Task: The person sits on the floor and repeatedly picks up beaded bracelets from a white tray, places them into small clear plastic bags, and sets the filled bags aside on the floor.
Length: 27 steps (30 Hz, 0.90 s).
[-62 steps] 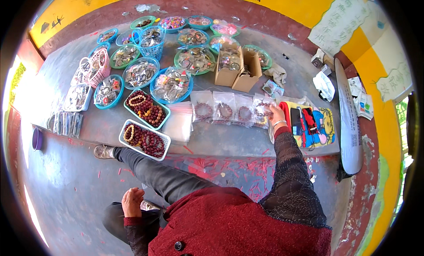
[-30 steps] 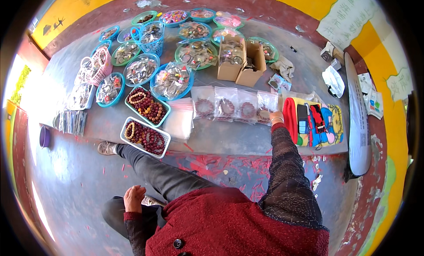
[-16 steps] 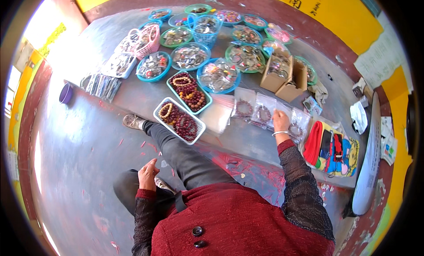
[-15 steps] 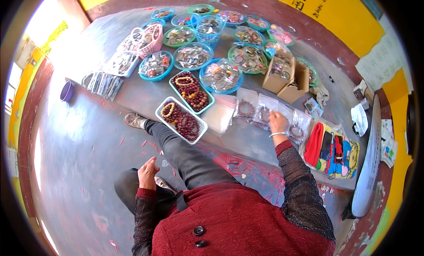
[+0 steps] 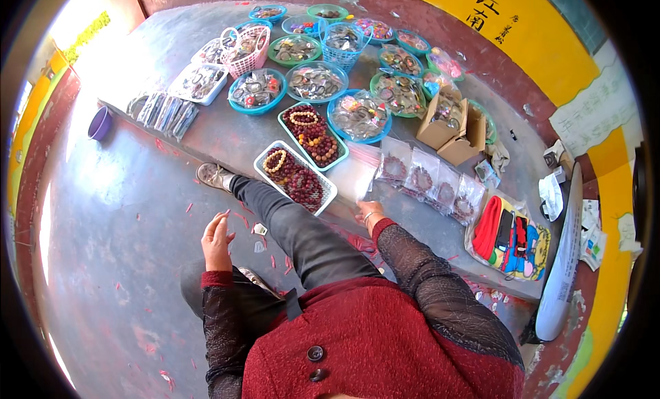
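My left hand (image 5: 218, 244) is raised over my bent leg, fingers stretched and somewhat apart, with nothing in it. My right hand (image 5: 371, 213), wearing a pale bangle, is at the near end of a stack of clear plastic bags (image 5: 359, 170). Its fingers are drawn together; whether they pinch a bag cannot be made out. Left of the stack, a white basket (image 5: 328, 201) and a pale green tray (image 5: 338, 164) hold dark red bead bracelets with a few cream ones. To its right lie several bagged bead bracelets (image 5: 421, 177) in an overlapping row.
Blue and green bowls (image 5: 254, 110) of bagged trinkets fill the raised platform, beside pink and blue handled baskets (image 5: 342, 58). Cardboard boxes (image 5: 462, 148) stand to the right, near a bag with red cloth (image 5: 487, 227). A purple bowl (image 5: 101, 124) sits far left.
My right hand has left the bagged bracelets and moved left and nearer, to the stack of clear bags. My left hand has risen slightly and its fingers have straightened.
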Available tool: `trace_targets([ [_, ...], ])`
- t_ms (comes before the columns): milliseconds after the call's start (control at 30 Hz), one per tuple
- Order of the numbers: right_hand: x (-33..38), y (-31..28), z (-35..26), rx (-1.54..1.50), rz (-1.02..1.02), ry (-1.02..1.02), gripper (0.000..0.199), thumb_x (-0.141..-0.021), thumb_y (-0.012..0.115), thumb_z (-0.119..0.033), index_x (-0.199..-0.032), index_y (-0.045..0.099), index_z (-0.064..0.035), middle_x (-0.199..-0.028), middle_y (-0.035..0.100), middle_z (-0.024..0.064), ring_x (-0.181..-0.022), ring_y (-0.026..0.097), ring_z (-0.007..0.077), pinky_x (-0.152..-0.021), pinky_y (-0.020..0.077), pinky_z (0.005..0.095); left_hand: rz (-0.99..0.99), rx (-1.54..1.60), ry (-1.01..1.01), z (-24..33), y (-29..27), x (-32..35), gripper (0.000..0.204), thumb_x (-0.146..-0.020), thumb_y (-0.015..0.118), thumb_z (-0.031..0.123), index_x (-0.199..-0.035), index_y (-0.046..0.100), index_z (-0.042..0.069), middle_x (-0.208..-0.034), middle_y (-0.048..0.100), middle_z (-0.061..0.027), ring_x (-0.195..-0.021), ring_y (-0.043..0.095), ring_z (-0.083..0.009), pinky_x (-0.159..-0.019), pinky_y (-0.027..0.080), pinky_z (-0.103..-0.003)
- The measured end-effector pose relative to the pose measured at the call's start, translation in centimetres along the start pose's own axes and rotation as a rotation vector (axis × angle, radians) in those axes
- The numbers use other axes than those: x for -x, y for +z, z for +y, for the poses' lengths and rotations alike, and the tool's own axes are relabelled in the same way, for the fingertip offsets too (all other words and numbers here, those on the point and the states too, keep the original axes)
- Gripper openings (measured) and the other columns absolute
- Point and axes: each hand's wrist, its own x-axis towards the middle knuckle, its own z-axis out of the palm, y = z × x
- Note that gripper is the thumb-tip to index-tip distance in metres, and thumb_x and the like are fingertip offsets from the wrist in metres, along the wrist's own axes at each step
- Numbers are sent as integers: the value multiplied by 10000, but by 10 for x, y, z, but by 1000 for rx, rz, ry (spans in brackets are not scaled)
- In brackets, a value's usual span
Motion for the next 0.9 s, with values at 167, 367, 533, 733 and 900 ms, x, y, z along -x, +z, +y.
trace_targets([
  [167, -48, 13, 17, -19, 169, -11, 242, -743, 668, -213, -747, 589, 15, -583, 565, 97, -450, 549, 194, -378, 417, 311, -98, -61, -20, 4, 19, -5, 227, -880, 566, 208, -1039, 640, 65, -1183, 553, -7, -906, 545, -88, -684, 476, -242],
  [367, 3, 18, -24, -74, 108, -3, 125, -762, 600, -144, -772, 600, -19, -571, 575, 53, -438, 525, 153, -382, 373, 304, -124, -110, -4, 10, 15, -3, 239, -877, 564, 215, -1023, 647, 45, -1089, 605, -20, -909, 554, -90, -683, 478, -247],
  [533, -16, 11, -13, 90, 66, -36, 129, -776, 550, -121, -737, 605, -11, -607, 610, 79, -444, 542, 161, -383, 369, 297, -175, -107, 4, 12, 21, -3, 250, -873, 567, 218, -1019, 646, 31, -1075, 613, -39, -909, 567, -105, -678, 480, -244],
  [733, -8, 5, -22, 212, 47, -130, 210, -802, 462, -98, -715, 608, 26, -629, 630, 130, -479, 607, 204, -404, 427, 327, -179, -147, -17, 14, 20, -1, 257, -868, 573, 226, -1010, 648, 25, -1079, 613, -51, -903, 572, -108, -681, 484, -242],
  [900, -12, -5, -23, 269, 152, -220, 221, -802, 469, -98, -744, 620, 53, -625, 628, 156, -499, 630, 229, -425, 459, 345, -187, -146, 3, 11, 20, -1, 263, -865, 582, 230, -1003, 647, 16, -1045, 624, -48, -883, 578, -107, -684, 488, -245],
])
